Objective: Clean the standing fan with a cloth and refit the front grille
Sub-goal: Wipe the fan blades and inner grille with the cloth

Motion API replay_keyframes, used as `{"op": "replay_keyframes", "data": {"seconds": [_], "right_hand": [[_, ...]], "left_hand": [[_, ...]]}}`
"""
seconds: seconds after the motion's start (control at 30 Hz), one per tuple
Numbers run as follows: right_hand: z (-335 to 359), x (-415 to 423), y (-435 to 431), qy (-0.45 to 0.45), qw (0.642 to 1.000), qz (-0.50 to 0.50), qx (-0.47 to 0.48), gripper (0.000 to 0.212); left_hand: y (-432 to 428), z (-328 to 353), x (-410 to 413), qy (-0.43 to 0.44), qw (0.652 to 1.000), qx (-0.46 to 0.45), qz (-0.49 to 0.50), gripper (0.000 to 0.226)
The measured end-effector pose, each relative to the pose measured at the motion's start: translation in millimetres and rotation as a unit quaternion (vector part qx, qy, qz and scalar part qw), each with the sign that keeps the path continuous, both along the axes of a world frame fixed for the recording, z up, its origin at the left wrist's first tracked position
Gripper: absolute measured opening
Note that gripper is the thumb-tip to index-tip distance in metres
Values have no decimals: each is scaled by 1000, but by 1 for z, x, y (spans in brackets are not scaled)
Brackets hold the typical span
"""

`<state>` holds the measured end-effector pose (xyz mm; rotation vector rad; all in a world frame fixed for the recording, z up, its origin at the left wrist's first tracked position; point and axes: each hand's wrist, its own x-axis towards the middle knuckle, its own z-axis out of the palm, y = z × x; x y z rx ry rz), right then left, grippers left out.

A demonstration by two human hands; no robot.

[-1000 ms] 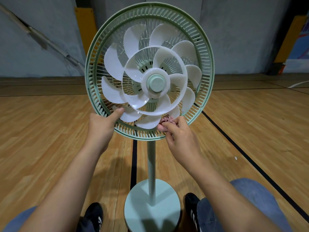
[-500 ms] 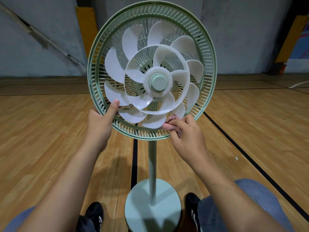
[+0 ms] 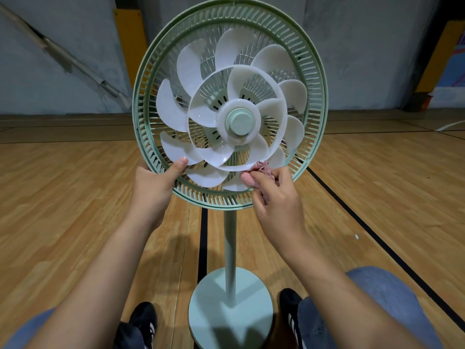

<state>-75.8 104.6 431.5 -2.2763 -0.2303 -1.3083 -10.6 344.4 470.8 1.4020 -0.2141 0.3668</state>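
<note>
A pale green standing fan (image 3: 230, 117) stands on a wooden floor (image 3: 75, 197) directly in front of a seated person, its round head facing them. The front grille is off, so the white blades (image 3: 198, 64) and the green hub cap (image 3: 239, 121) at the centre are bare inside the slatted rear guard (image 3: 315, 79). Below the hub, at the bottom left of the guard, the left hand (image 3: 153, 183) grips the green rim, its thumb lying up over the rim toward the lowest left blade and its other fingers hidden behind the guard. Below and just right of the hub, the right hand (image 3: 276, 195) pinches a small bunched pink cloth (image 3: 261, 168) and presses it against the edge of a lower blade, inside the guard's bottom rim. From the fan head a thin green pole (image 3: 230, 248) drops straight down to a round green base (image 3: 231, 308) on the floor. On either side of the base are the person's black shoes (image 3: 144, 321) with white stripes, and knees in blue jeans (image 3: 377, 288). A black floor line (image 3: 203, 238) runs away from the base beneath the fan head. Behind the fan head rises a grey wall (image 3: 63, 34) with yellow padded posts (image 3: 130, 46).
</note>
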Motion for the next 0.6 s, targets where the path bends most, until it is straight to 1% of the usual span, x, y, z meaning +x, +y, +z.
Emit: {"op": "replay_keyframes", "data": {"seconds": [0.13, 0.2, 0.23, 0.3, 0.37, 0.4, 0.5, 0.6], "right_hand": [[-3, 0, 10, 40, 999, 3, -21, 31], [-6, -2, 18, 59, 998, 16, -33, 27], [-7, -2, 21, 77, 996, 27, -38, 29], [-8, -1, 25, 135, 988, 43, -62, 36], [-9, 1, 29, 166, 982, 51, -75, 35], [-9, 1, 30, 170, 982, 51, -61, 33], [-7, -1, 31, 145, 987, 51, -38, 42], [-7, -2, 23, 120, 991, 51, -16, 38]], "left_hand": [[-3, -2, 0, -13, 1000, 6, 10, 7], [-5, -2, 1, -10, 1000, 0, 19, 11], [-6, -2, 0, -3, 1000, -4, 29, 15], [-6, -4, 1, 4, 999, -5, 46, 10], [-7, -5, 0, 0, 999, 0, 46, 11], [-7, -6, 1, 0, 999, 1, 44, 8], [-7, -6, 1, -2, 999, -5, 48, 25], [-6, -5, 2, 3, 999, -6, 50, 31]]}}
